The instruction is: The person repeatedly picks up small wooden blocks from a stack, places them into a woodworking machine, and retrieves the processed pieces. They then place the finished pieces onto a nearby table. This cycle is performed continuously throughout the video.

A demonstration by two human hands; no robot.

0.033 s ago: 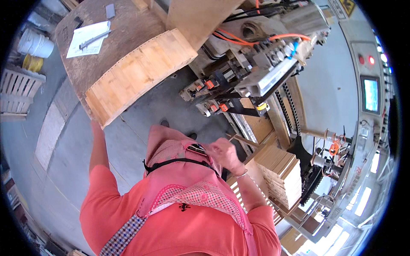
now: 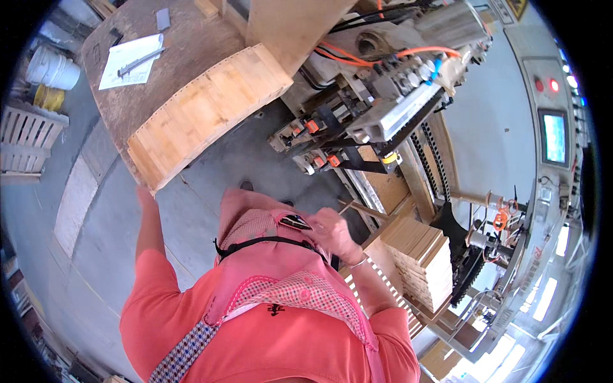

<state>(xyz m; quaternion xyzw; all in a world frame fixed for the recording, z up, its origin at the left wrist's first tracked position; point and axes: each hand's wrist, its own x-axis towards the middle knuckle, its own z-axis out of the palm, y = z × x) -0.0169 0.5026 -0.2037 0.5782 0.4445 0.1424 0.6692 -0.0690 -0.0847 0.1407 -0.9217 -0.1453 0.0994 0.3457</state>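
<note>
A long row of pale wooden blocks (image 2: 207, 115) stands side by side along the near edge of a brown table (image 2: 128, 38). My left hand (image 2: 146, 198) is at the near left end of this row and seems to touch it; its fingers are too hidden to read. In front of my waist, my right hand (image 2: 334, 235) is raised beside the pocket of my pink apron (image 2: 255, 223). Motion blurs its fingers, and I cannot make out anything in them. A dark object (image 2: 295, 221) pokes out of the pocket.
Paper (image 2: 131, 60) and a caliper (image 2: 140, 62) lie on the table. A machine with orange hoses (image 2: 383, 108) stands ahead right. Stacked wooden strips (image 2: 418, 262) sit at my right, below a control screen (image 2: 554, 140). Buckets (image 2: 54, 67) and a slatted crate (image 2: 29, 137) are at left.
My right hand has shifted very slightly and stays beside the apron pocket. The view has moved a touch; my left hand remains at the end of the block row.
</note>
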